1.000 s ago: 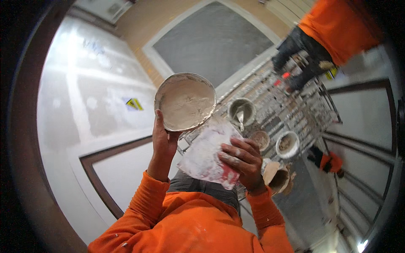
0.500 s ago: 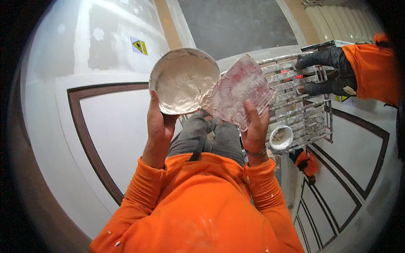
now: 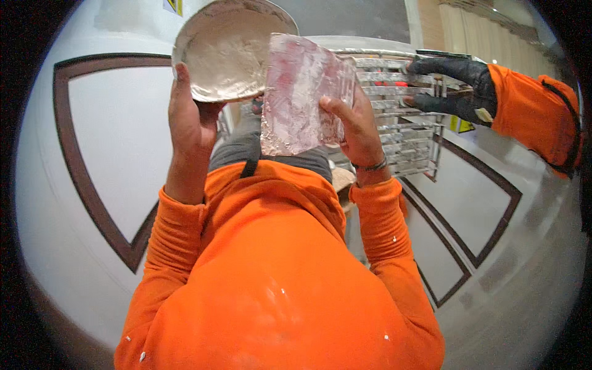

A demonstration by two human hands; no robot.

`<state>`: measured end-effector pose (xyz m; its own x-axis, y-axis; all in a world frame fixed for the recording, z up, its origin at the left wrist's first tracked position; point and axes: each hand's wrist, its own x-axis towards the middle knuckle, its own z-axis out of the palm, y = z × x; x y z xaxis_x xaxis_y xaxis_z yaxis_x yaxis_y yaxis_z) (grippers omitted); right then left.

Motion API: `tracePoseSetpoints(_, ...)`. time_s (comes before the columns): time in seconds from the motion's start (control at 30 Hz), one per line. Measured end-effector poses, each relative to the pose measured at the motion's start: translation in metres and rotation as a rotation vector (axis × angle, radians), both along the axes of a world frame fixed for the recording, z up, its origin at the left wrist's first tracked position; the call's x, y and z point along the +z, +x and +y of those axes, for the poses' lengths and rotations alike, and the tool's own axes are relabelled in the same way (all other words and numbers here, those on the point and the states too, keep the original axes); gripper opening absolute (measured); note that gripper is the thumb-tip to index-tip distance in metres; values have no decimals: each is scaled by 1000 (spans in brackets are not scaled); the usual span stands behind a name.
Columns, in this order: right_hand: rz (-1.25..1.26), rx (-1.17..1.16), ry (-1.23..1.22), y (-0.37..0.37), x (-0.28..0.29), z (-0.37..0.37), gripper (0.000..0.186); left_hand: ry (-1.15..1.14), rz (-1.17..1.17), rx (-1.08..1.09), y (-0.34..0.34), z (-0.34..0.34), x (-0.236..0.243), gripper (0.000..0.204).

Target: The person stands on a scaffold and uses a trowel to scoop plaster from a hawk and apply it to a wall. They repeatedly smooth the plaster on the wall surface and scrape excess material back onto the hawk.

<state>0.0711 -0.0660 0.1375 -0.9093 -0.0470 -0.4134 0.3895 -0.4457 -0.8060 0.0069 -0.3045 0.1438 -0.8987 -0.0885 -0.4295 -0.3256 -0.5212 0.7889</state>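
Observation:
My left hand (image 3: 192, 120) grips the near left side of a round bowl (image 3: 213, 97), thumb up over its rim. Pale wet plaster (image 3: 228, 49) covers the inside of the bowl, which is tilted so that its contents show. Pinched between the thumb and fingers of my right hand (image 3: 361, 126) is a flat, reddish rectangular plaster spreader (image 3: 290, 98), smeared with plaster and thickest along its lower left edge. The spreader overlaps the bowl's right rim in view; whether they touch I cannot tell.
A slatted metal platform (image 3: 391, 114), spattered with plaster, stands at the right. Another person in an orange top (image 3: 527, 111) and dark trousers is on it. Dark brown framing (image 3: 86, 154) borders a white panel on the left. A tan object (image 3: 343, 177) shows partly beside my right forearm.
The whole view has shifted, with bowl and hands now higher and further left. My right hand has turned the spreader more upright and brought it away from the plaster inside the bowl.

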Motion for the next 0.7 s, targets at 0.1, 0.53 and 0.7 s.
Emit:
tracePoseSetpoints(0.1, 8, 194, 167, -15, 15, 21, 53, 73, 16, 53, 3, 6, 1, 56)
tracePoseSetpoints(0.53, 535, 66, 1013, -55, 55, 43, 34, 98, -33, 530, 28, 18, -31, 55)
tracePoseSetpoints(0.7, 1181, 359, 912, -70, 54, -19, 38, 140, -47, 655, 42, 33, -29, 53)
